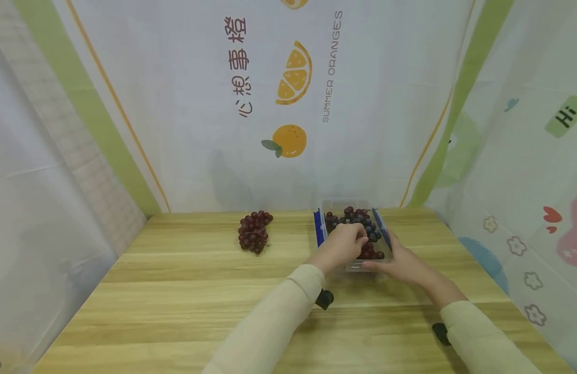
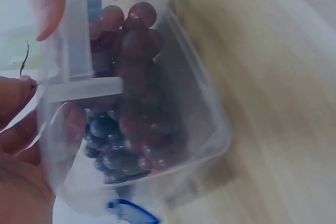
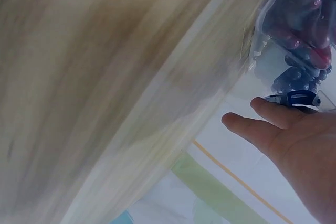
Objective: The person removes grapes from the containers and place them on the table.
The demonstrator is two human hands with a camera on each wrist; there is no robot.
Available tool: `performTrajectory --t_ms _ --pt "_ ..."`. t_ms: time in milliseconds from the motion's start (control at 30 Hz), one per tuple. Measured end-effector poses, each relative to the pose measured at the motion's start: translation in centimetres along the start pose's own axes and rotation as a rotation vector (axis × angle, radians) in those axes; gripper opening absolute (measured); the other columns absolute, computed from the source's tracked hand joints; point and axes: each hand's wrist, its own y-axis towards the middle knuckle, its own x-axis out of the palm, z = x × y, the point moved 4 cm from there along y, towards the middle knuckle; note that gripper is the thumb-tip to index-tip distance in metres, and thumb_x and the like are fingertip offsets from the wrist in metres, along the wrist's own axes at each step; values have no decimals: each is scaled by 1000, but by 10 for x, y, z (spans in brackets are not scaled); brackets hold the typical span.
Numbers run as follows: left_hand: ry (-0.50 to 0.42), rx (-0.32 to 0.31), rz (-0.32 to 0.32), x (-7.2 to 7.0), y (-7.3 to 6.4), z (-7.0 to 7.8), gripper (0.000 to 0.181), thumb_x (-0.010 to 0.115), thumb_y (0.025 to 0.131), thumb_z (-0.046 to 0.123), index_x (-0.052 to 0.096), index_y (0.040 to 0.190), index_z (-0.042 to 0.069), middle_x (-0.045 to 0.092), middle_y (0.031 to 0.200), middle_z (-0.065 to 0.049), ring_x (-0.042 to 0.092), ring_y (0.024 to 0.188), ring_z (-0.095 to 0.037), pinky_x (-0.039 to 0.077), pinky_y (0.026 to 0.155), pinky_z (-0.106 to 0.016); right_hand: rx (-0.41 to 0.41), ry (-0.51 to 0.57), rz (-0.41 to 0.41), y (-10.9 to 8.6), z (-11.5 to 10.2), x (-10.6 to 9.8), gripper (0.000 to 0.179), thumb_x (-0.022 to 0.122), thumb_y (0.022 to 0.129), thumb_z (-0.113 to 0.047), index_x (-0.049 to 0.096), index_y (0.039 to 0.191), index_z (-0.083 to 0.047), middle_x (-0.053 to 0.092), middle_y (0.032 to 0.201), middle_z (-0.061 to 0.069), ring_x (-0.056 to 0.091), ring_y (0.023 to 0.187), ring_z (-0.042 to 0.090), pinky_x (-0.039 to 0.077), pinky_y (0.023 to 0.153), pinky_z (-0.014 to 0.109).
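A clear plastic box (image 1: 357, 266) with blue side clips holds bunches of grapes, dark blue grapes (image 1: 370, 228) at the back and red grapes (image 1: 370, 253) nearer the front. My left hand (image 1: 345, 244) is over the box's front left part, thumb and fingertips together. In the left wrist view those fingertips pinch a thin grape stem (image 2: 25, 59), whose end sticks up. My right hand (image 1: 405, 262) rests on the box's front right corner, thumb along the front rim. Its extended fingers (image 3: 262, 129) lie against the blue clip (image 3: 296, 98) on the right side.
Another bunch of red grapes (image 1: 254, 232) lies on the wooden table (image 1: 176, 291), left of the box. A printed white curtain (image 1: 190, 130) hangs right behind the table's back edge. Dark wrist straps (image 1: 324, 299) show beneath the sleeves.
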Motion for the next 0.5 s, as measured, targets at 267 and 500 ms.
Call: performTrajectory --t_ms 267,500 --pt "54 43 39 -18 6 17 19 56 112 23 70 120 14 75 112 0 65 82 -5 54 71 -19 -22 -1 13 2 -2 -1 136 76 90 -67 -16 169 -6 22 166 45 36 149 63 41 114 73" --pt "127 85 70 -32 8 26 18 54 113 22 70 115 13 74 104 1 65 80 -5 52 67 -18 -26 38 -10 1 1 1 136 76 90 -66 -21 169 -11 16 171 40 28 154 62 37 117 76"
